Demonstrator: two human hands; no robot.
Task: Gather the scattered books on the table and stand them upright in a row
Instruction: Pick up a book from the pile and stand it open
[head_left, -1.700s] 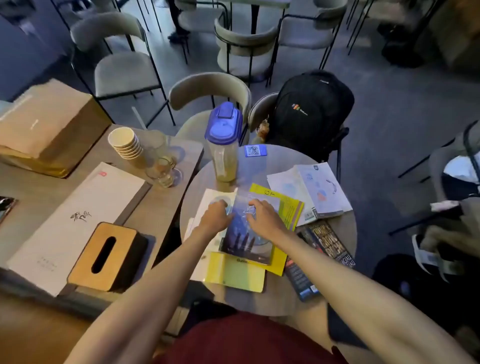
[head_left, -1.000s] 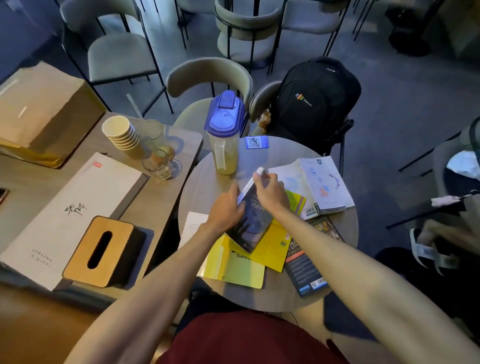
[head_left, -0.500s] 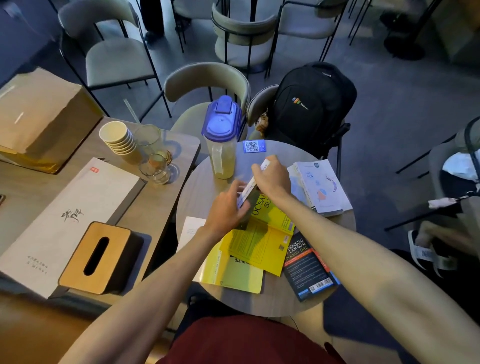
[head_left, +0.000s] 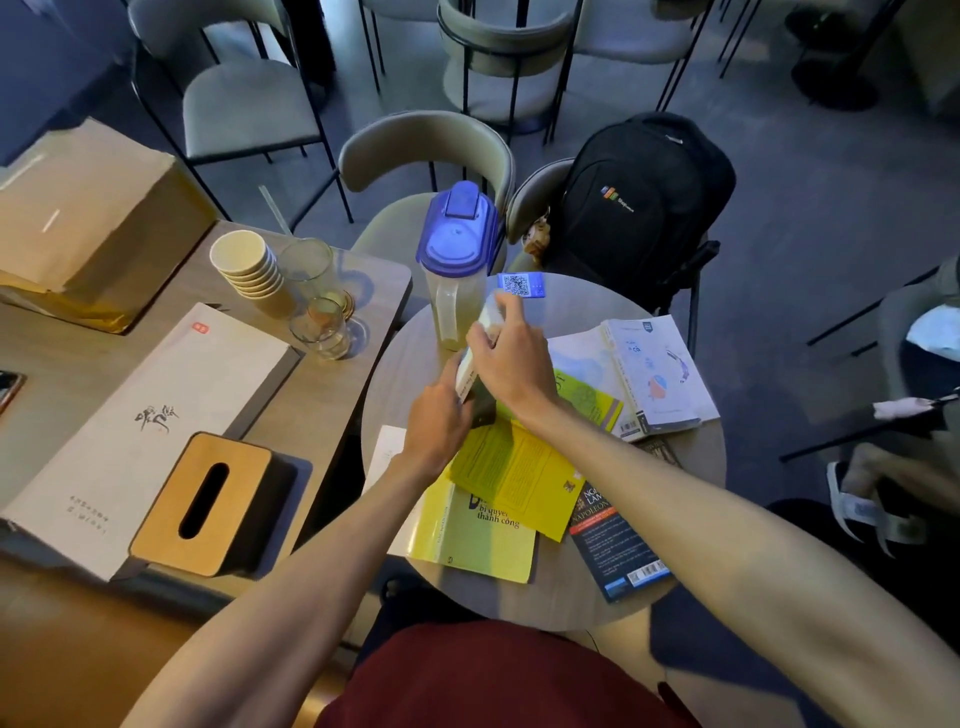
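Round table (head_left: 691, 530), landmark: the jug (head_left: 457, 260) with the blue lid at its far edge.

Both hands on one book (head_left: 470, 371), just in front of the jug, near touching it. The book is on edge, tilted, pale page edge up. Right hand (head_left: 511, 364) is curled over its top, fingers (head_left: 501, 306) pinching the far upper corner. Left hand (head_left: 439, 423) is closed on the near lower end, steadying it. My reading: the jug is meant as a backstop so the first book can lean without sliding, and two hands keep a thin paperback from flopping. First book of the row not yet let go.

Count, books lying flat, all nearer the person or to the right of the jug:
- yellow book (head_left: 514, 467), closest to the held one, partly under the right wrist
- second yellow book (head_left: 478, 540), beneath it, nearer the table's front edge
- dark book (head_left: 618, 551) with a barcode, front right
- white book (head_left: 654, 374), right of the jug
- lime-green book (head_left: 589, 400), tucked under the white one

That makes five flat, one in hand. A white sheet (head_left: 389, 457) shows under the left forearm; book or loose paper, cannot tell. One blue QR card (head_left: 521, 285) just right of the jug.
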